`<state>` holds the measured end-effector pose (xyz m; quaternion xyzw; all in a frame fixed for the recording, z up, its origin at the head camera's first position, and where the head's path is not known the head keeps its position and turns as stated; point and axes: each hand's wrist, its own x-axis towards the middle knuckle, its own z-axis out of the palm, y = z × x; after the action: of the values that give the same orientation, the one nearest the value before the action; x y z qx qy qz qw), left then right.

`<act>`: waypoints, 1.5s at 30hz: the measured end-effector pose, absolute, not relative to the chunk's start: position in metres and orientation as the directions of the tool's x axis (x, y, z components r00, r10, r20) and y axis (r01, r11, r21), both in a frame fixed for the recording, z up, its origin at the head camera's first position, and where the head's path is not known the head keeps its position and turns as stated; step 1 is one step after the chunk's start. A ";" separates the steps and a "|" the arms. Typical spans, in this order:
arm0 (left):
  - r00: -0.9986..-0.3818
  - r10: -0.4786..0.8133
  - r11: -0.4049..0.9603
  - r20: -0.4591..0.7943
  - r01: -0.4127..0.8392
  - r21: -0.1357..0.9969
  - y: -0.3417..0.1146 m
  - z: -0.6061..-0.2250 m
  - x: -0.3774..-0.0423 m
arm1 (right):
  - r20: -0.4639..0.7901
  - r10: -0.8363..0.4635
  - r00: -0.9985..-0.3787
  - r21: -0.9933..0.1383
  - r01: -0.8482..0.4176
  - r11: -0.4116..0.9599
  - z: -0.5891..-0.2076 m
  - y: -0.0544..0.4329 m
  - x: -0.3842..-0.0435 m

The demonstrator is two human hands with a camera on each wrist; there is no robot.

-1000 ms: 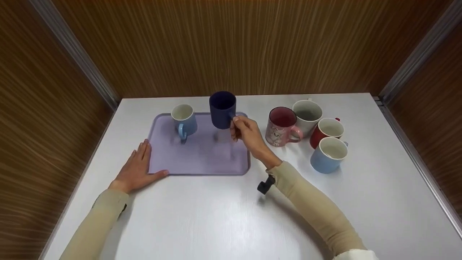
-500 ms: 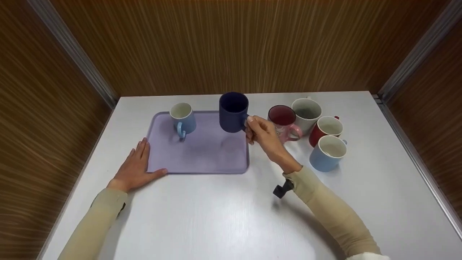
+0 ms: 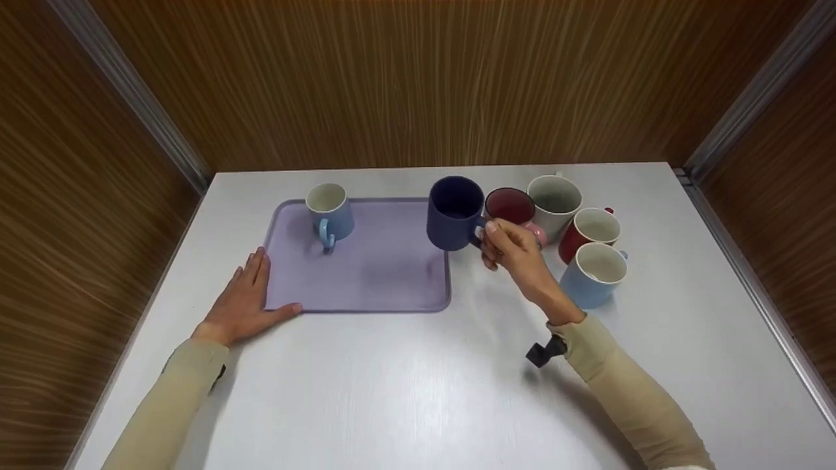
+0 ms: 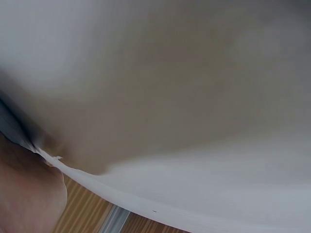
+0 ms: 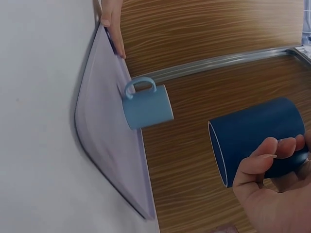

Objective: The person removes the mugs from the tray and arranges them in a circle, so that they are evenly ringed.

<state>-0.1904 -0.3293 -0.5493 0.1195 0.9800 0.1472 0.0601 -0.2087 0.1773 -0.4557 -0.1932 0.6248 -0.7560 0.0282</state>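
My right hand [image 3: 522, 264] grips the handle of a dark blue mug [image 3: 449, 227]. It holds the mug upright in the air over the right edge of a lilac tray [image 3: 366, 284]. The right wrist view shows the same dark blue mug [image 5: 257, 131] with curled fingers against it. Flat on the table, my left hand [image 3: 241, 300] lies at the tray's front left corner, its fingers along the left edge and its thumb at the front edge. A light blue mug [image 3: 337, 223] stands on the tray's back left part. The left wrist view is mostly blurred table.
Right of the tray stand a pink mug [image 3: 509, 205], partly hidden behind my right hand, a grey-white mug [image 3: 555, 202], a red mug [image 3: 575, 245] and another light blue mug [image 3: 591, 287]. A wood-grain wall [image 3: 418, 85] rises behind the white table [image 3: 366, 391].
The right hand has carried the dark blue mug rightward and slightly nearer, from over the tray to its right edge, now partly covering the pink mug. The left hand stays in place.
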 end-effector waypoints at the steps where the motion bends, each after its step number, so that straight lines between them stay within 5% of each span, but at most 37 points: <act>1: -0.964 0.255 0.927 -0.075 0.221 0.303 -0.329 -0.549 -0.190 | 0.256 -0.283 -0.924 -0.956 -0.200 -0.213 -0.456 0.180 -0.207; 26: -0.962 0.256 0.927 -0.099 0.216 0.307 -0.328 -0.549 -0.187 | 0.129 -0.332 -0.934 -0.982 -0.075 -0.171 -0.503 0.242 -0.176; 45: -0.961 0.255 0.923 -0.102 0.211 0.323 -0.329 -0.550 -0.183 | -0.021 -0.339 -0.940 -1.000 0.021 0.003 -0.521 0.261 -0.159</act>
<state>-0.1833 -0.3287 -0.5501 0.1192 0.9779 0.1563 0.0712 -0.1586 0.2613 -0.5210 -0.1141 0.6964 -0.6966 0.1294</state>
